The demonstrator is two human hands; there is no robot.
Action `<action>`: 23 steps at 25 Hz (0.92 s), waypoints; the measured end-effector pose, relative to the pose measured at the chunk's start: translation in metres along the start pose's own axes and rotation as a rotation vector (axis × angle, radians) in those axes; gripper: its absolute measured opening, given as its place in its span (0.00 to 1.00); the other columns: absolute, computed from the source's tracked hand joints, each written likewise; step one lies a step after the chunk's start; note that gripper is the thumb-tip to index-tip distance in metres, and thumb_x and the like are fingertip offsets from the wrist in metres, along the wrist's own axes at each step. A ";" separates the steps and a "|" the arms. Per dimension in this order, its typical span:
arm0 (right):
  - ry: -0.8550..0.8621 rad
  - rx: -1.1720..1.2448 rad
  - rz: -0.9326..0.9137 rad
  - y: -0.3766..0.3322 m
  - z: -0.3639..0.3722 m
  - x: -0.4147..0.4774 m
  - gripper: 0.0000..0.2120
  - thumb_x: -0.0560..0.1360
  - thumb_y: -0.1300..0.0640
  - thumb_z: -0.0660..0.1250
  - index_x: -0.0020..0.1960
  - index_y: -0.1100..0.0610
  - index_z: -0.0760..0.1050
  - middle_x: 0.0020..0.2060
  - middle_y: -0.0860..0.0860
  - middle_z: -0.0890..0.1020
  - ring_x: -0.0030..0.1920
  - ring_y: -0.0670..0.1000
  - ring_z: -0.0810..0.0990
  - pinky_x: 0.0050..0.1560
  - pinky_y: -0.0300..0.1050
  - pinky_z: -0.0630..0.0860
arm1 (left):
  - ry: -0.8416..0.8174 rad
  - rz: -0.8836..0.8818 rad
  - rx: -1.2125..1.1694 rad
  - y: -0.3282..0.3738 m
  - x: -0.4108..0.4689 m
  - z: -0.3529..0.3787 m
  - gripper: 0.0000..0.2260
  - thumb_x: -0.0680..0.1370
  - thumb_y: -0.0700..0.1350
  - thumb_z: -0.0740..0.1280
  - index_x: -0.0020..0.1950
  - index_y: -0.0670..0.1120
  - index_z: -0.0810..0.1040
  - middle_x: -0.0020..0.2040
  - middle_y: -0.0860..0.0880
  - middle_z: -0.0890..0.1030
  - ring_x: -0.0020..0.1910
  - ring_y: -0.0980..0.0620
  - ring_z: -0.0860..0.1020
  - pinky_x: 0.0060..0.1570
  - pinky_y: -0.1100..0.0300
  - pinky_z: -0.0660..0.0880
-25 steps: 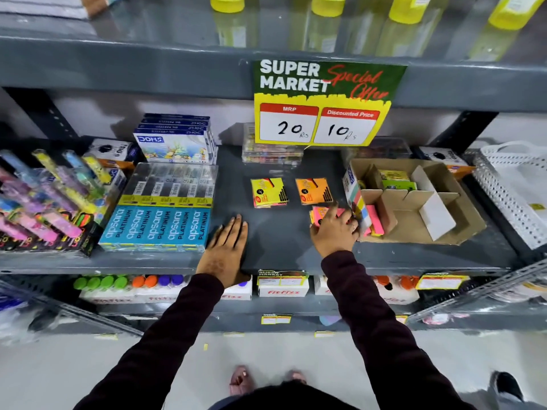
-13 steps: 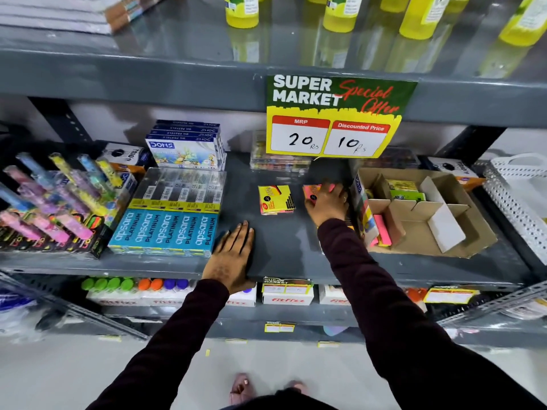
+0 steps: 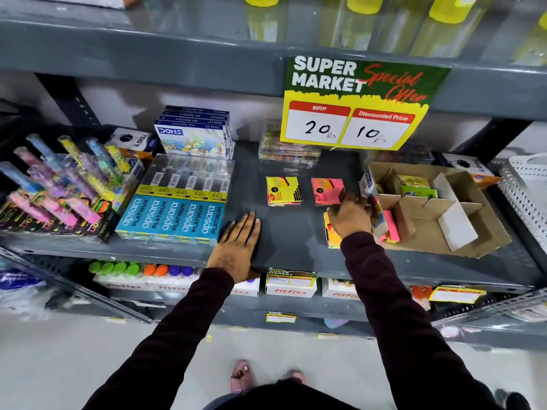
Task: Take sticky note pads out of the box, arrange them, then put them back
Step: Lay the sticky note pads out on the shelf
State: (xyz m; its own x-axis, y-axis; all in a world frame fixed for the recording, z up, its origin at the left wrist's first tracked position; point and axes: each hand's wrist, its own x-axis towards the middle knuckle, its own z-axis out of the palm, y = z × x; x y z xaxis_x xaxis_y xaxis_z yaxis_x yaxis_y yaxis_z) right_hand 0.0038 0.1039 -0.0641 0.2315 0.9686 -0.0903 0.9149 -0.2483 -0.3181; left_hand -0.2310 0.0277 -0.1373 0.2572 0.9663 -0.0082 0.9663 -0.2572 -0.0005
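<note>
- The left hand (image 3: 239,241) lay flat and released on the grey shelf (image 3: 293,235), palm down with fingers spread, gripping nothing; it looked like a brace while the other arm reached.
- The right hand (image 3: 350,216) was curled, knuckles up, over an orange-and-yellow sticky note pad (image 3: 331,236) lying at the shelf's front, just left of the cardboard box (image 3: 485,229). Its fingertips were hidden beneath it, so whether it gripped that pad or only rested on it could not be told.
- Two pads already sat side by side further back, apart from each other: a yellow pad (image 3: 283,190) on the left and a pink pad (image 3: 328,190) on the right, the latter just beyond the right hand's knuckles. Their level spacing suggested a row being laid out.
- The box stood open at the shelf's right end, its flaps folded outward. Green and yellow pads (image 3: 417,187) remained in a rear compartment, and pink pads (image 3: 392,226) stood on edge against the near-left wall.
- Judging by this, unpacking and arranging were partly done; returning the pads had not begun.
- The price sign (image 3: 355,105) hung from the shelf above.
</note>
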 end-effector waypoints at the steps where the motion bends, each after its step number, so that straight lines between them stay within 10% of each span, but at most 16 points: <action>1: -0.028 0.002 0.026 0.007 0.000 -0.009 0.31 0.76 0.49 0.65 0.70 0.65 0.60 0.67 0.66 0.68 0.67 0.67 0.69 0.64 0.57 0.70 | 0.000 0.000 -0.002 0.000 0.000 0.000 0.51 0.66 0.61 0.71 0.74 0.41 0.43 0.77 0.41 0.47 0.76 0.43 0.50 0.73 0.49 0.46; 23: -0.001 -0.056 -0.231 -0.052 0.044 -0.069 0.39 0.76 0.42 0.62 0.77 0.63 0.52 0.70 0.63 0.67 0.67 0.63 0.69 0.66 0.53 0.69 | 0.012 -0.027 0.068 0.001 0.000 -0.005 0.46 0.72 0.56 0.68 0.74 0.41 0.39 0.78 0.42 0.46 0.76 0.45 0.49 0.74 0.51 0.46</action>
State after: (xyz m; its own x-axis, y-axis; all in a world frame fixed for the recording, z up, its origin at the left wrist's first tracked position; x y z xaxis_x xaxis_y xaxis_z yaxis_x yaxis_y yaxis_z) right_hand -0.0744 0.0497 -0.0827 0.0139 0.9996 -0.0226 0.9605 -0.0196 -0.2776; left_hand -0.2297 0.0269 -0.1322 0.2314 0.9728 0.0045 0.9707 -0.2306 -0.0681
